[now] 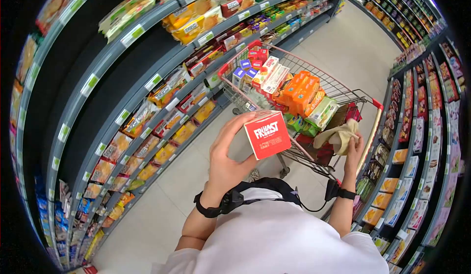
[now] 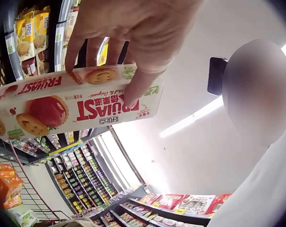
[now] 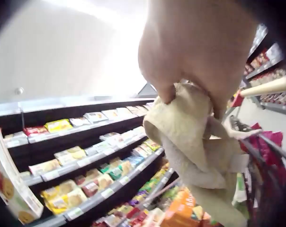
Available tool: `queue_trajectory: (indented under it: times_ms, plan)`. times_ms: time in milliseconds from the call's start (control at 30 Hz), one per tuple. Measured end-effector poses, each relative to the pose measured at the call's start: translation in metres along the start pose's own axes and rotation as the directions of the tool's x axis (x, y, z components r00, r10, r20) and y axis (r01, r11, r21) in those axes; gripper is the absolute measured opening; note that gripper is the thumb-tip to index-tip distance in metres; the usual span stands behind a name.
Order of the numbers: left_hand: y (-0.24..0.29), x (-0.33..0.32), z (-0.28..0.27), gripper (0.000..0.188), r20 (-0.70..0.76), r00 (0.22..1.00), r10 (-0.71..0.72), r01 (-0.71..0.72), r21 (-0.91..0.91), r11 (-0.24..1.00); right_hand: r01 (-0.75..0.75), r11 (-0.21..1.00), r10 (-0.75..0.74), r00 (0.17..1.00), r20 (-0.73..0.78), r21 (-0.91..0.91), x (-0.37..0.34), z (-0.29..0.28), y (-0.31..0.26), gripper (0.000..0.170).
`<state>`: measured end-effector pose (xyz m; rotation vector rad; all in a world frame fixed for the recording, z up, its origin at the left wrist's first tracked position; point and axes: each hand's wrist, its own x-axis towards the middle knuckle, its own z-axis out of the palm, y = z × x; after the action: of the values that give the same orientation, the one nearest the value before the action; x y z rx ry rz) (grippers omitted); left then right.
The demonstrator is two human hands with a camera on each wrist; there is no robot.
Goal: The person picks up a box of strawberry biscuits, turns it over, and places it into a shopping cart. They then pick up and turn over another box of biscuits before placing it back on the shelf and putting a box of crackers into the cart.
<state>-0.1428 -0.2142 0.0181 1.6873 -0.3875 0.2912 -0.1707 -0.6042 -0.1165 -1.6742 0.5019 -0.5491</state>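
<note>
My left hand (image 1: 223, 149) grips a red and white biscuit box (image 1: 268, 135) between thumb and fingers, held up in front of the near side of the shopping cart (image 1: 371, 141). Its red end faces the head camera. In the left wrist view, the long side of the box (image 2: 48, 106) shows printed biscuits and a strawberry. My right hand (image 1: 354, 151) pinches a crumpled beige cloth (image 1: 338, 136) beside the cart's handle. Seen from the right wrist, the cloth (image 3: 185, 127) hangs in folds below the fingers.
Inside the cart lie orange packages (image 1: 301, 95), white and red boxes (image 1: 273, 77), small purple boxes (image 1: 245, 72) and a green and white packet (image 1: 323, 113). Stocked shelves (image 1: 142, 72) curve along the left, and another shelf row (image 1: 417, 141) stands on the right.
</note>
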Motion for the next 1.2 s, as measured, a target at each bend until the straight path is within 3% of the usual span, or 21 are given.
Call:
queue_trajectory:
  times_ms: [33, 133, 167, 233, 300, 367, 433, 500, 633, 700, 767, 833, 867, 900, 933, 967, 1033, 1067, 1133, 1167, 1200]
  plan:
    - [0.002, -0.003, -0.005, 0.064, -0.043, 0.999, -0.003, 0.003, -0.003, 1.000, 0.006, 1.000, -0.006, 1.000, 0.015, 0.003, -0.002, 0.012, -0.018, 0.023]
    - [0.005, -0.013, -0.028, 0.064, -0.077, 0.997, -0.007, 0.007, -0.007, 1.000, 0.094, 0.950, -0.111, 0.993, 0.039, 0.299, -0.009, 0.049, -0.063, 0.025]
    - [0.005, -0.016, -0.036, 0.064, -0.094, 0.996, -0.007, 0.008, 0.003, 1.000, 0.091, 0.948, -0.114, 0.992, 0.057, 0.305, -0.015, 0.065, -0.080, 0.025]
    - [0.007, -0.024, -0.056, 0.064, -0.113, 0.994, -0.001, 0.003, 0.017, 1.000, 0.133, 0.866, -0.234, 0.960, 0.155, 0.482, -0.038, 0.108, -0.125, 0.024]
    - [0.009, -0.030, -0.079, 0.064, -0.132, 0.991, 0.000, 0.007, 0.053, 0.999, 0.157, 0.871, -0.272, 0.943, 0.190, 0.466, -0.066, 0.152, -0.157, 0.021]
    - [0.010, -0.037, -0.102, 0.064, -0.149, 0.989, 0.004, 0.009, 0.087, 0.996, 0.170, 0.855, -0.364, 0.870, 0.334, 0.490, -0.093, 0.191, -0.168, 0.022]
    - [0.011, -0.045, -0.124, 0.063, -0.173, 0.985, -0.017, 0.036, 0.109, 0.993, 0.118, 0.808, -0.504, 0.646, 0.574, 0.577, -0.126, 0.235, -0.189, 0.027]
    - [0.011, -0.053, -0.145, 0.062, -0.224, 0.974, -0.031, 0.054, 0.099, 0.994, -0.053, 0.786, -0.518, 0.486, 0.703, 0.616, -0.165, 0.275, -0.210, 0.030]
    - [0.009, -0.068, -0.191, 0.059, -0.317, 0.947, -0.051, 0.068, 0.043, 0.997, -0.151, 0.734, -0.551, 0.436, 0.711, 0.662, -0.203, 0.333, -0.210, 0.032]
    - [0.008, -0.076, -0.214, 0.060, -0.286, 0.958, -0.017, 0.021, 0.013, 1.000, -0.035, 0.825, -0.521, 0.344, 0.781, 0.565, -0.205, 0.359, -0.193, 0.033]
    - [0.017, -0.082, -0.234, 0.061, -0.260, 0.965, -0.033, 0.008, -0.097, 0.995, -0.107, 0.839, -0.455, 0.399, 0.796, 0.534, -0.214, 0.389, -0.174, 0.030]
    - [0.017, -0.095, -0.252, 0.063, -0.259, 0.965, -0.025, 0.001, -0.094, 0.996, -0.280, 0.889, -0.241, 0.384, 0.891, 0.361, -0.214, 0.410, -0.148, 0.027]
    - [0.019, -0.102, -0.261, 0.065, -0.248, 0.968, -0.044, 0.008, -0.144, 0.990, -0.285, 0.888, -0.245, 0.370, 0.896, 0.360, -0.216, 0.419, -0.138, 0.027]
    - [0.021, -0.106, -0.270, 0.067, -0.232, 0.971, -0.063, 0.017, -0.196, 0.980, -0.454, 0.849, -0.072, 0.408, 0.910, 0.271, -0.217, 0.428, -0.132, 0.029]
    - [0.022, -0.110, -0.281, 0.069, -0.206, 0.978, -0.032, 0.008, -0.116, 0.993, -0.610, 0.769, 0.107, 0.416, 0.903, 0.190, -0.219, 0.436, -0.123, 0.030]
    - [0.020, -0.115, -0.286, 0.069, -0.209, 0.977, -0.032, 0.008, -0.115, 0.993, -0.769, 0.601, 0.142, 0.369, 0.918, 0.217, -0.221, 0.440, -0.106, 0.036]
    - [0.016, -0.125, -0.286, 0.067, -0.407, 0.911, -0.067, -0.095, -0.365, 0.926, -0.928, 0.334, 0.124, 0.215, 0.969, 0.163, -0.226, 0.445, -0.120, 0.043]
    - [0.016, -0.124, -0.285, 0.065, -0.486, 0.871, -0.072, -0.133, -0.373, 0.918, -0.926, 0.339, 0.129, 0.220, 0.967, 0.165, -0.229, 0.443, -0.129, 0.043]
    - [0.012, -0.118, -0.288, 0.065, -0.484, 0.875, 0.003, -0.159, -0.282, 0.946, -0.956, 0.273, 0.206, -0.056, 0.977, -0.112, -0.243, 0.441, -0.177, 0.042]
    - [0.009, -0.116, -0.290, 0.065, -0.477, 0.876, 0.076, -0.182, -0.182, 0.966, -0.954, 0.278, 0.208, -0.057, 0.976, -0.115, -0.241, 0.443, -0.170, 0.042]
    - [0.006, -0.116, -0.293, 0.068, -0.433, 0.896, 0.099, -0.169, -0.126, 0.978, -0.914, 0.384, 0.251, -0.034, 0.967, -0.132, -0.240, 0.444, -0.154, 0.041]
